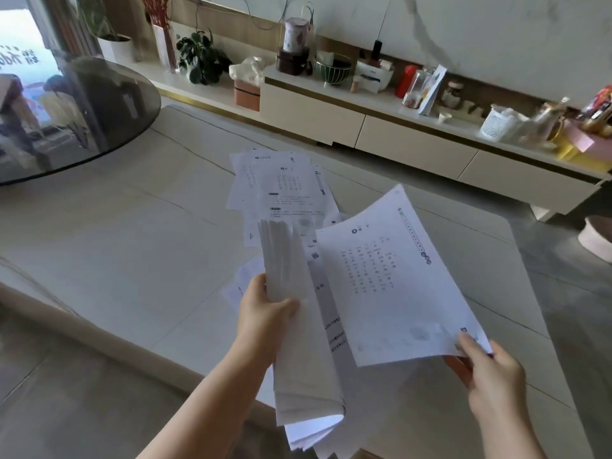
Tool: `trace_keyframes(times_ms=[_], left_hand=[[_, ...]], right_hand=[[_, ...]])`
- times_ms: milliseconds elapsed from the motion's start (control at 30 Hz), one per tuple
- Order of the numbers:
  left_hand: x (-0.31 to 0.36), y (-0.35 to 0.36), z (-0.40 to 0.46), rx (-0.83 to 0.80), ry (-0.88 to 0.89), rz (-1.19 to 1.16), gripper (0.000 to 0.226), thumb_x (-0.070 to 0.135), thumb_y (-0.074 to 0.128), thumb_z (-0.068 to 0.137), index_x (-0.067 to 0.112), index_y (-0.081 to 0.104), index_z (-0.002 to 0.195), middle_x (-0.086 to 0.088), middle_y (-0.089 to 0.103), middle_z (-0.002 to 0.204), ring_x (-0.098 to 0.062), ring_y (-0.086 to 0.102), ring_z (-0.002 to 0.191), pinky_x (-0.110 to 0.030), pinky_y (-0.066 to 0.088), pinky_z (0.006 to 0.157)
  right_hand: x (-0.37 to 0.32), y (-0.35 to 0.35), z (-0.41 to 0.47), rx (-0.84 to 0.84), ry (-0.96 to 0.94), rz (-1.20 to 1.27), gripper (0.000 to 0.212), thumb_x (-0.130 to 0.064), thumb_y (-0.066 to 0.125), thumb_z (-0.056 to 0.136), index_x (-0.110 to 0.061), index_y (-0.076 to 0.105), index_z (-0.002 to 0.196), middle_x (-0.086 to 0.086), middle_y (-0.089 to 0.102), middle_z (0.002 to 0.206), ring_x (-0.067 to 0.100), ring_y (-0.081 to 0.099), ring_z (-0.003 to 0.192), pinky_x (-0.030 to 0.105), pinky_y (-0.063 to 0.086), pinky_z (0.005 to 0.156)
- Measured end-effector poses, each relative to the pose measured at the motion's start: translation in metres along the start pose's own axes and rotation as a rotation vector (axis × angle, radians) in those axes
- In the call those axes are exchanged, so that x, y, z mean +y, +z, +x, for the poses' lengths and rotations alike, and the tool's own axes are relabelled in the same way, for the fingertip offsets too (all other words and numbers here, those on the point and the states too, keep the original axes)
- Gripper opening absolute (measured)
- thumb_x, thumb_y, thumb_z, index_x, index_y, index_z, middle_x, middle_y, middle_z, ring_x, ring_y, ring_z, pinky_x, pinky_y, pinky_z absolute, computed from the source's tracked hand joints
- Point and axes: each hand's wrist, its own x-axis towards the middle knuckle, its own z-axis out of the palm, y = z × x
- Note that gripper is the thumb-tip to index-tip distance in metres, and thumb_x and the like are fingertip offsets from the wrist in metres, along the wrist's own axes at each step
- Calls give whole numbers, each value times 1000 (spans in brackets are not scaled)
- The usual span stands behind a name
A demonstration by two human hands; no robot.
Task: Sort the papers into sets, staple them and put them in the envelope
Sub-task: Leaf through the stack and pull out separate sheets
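Note:
My left hand [265,313] grips a thick stack of white papers [298,352] by its left edge, held above the table with the sheets drooping toward me. My right hand [486,372] pinches the lower right corner of a single printed sheet [394,276], lifted beside the stack and slanting up to the right. Farther out on the pale table [126,246] lies a loose pile of printed sheets [281,187], fanned and overlapping. A few more sheets [241,283] lie under the held stack. No stapler or envelope shows.
A round dark glass tabletop [76,111] overhangs the far left. Beyond the table runs a low white cabinet [381,134] crowded with plants, jars, a basket and boxes. Grey floor lies to the right, with a round stool [596,240] at the edge.

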Motion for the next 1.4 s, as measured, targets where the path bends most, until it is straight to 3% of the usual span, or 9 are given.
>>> trace_keyframes(times_ms=[267, 467, 567, 767, 867, 1000, 1200, 1300, 1400], left_hand=[[1, 1, 4, -26, -118, -101, 13, -5, 65, 81, 4, 65, 89, -17, 69, 85, -31, 66, 70, -39, 59, 67], [3, -2, 10, -64, -244, -231, 11, -4, 66, 82, -3, 65, 93, -19, 68, 83, -32, 65, 72, -51, 55, 81], [5, -4, 11, -83, -311, -292, 3, -6, 63, 85, -4, 62, 85, -12, 68, 63, -26, 64, 59, -42, 55, 72], [-3, -8, 19, -156, -442, -366, 31, -7, 59, 88, 10, 44, 67, 2, 56, 35, -18, 62, 42, -33, 46, 59], [-7, -9, 21, -186, -490, -389, 31, -6, 61, 87, 11, 44, 68, -1, 60, 39, -21, 64, 50, -34, 48, 60], [-15, -12, 29, -213, -565, -414, 12, -2, 67, 84, 5, 58, 84, -12, 71, 68, -30, 67, 71, -42, 55, 74], [-25, -13, 37, -270, -631, -385, 26, 5, 70, 80, -2, 66, 105, -18, 71, 87, -30, 66, 70, -36, 53, 70], [-26, -10, 32, -280, -600, -398, 35, 9, 72, 83, 5, 54, 112, -20, 70, 105, -28, 70, 75, -35, 57, 66], [-24, -5, 23, -330, -554, -433, 29, 17, 65, 90, 0, 60, 113, -21, 70, 106, -27, 70, 81, -35, 60, 67]], right_hand=[[10, 72, -4, -62, 101, 188, 15, 0, 59, 90, -10, 61, 79, 8, 60, 76, 17, 59, 66, 20, 53, 45], [-16, 137, 14, -270, 210, 420, 17, 7, 46, 95, -3, 56, 85, 10, 68, 65, 21, 67, 53, 28, 57, 48], [-33, 169, 23, -422, 245, 425, 14, 7, 43, 95, -2, 53, 94, 14, 70, 70, 20, 69, 53, 24, 53, 45], [-48, 236, 36, -454, 213, 221, 19, 3, 47, 96, -11, 50, 83, 9, 63, 76, 6, 65, 47, 13, 33, 33], [-45, 267, 42, -462, 220, 190, 16, 2, 47, 96, -10, 47, 85, 8, 66, 64, 6, 65, 47, 13, 39, 35], [-29, 297, 55, -463, 232, 159, 14, 1, 45, 97, -12, 44, 104, 15, 63, 86, 10, 67, 49, 14, 42, 36], [-20, 287, 39, -558, 247, 42, 12, -7, 48, 98, 3, 53, 101, 10, 67, 56, 13, 65, 46, 19, 51, 43], [-15, 245, 16, -621, 198, -75, 23, -10, 50, 97, 8, 56, 111, 16, 68, 85, 19, 69, 69, 27, 57, 58], [-12, 186, -22, -733, 86, -305, 35, -35, 62, 89, -11, 63, 115, 9, 69, 110, 19, 67, 96, 36, 54, 86]])
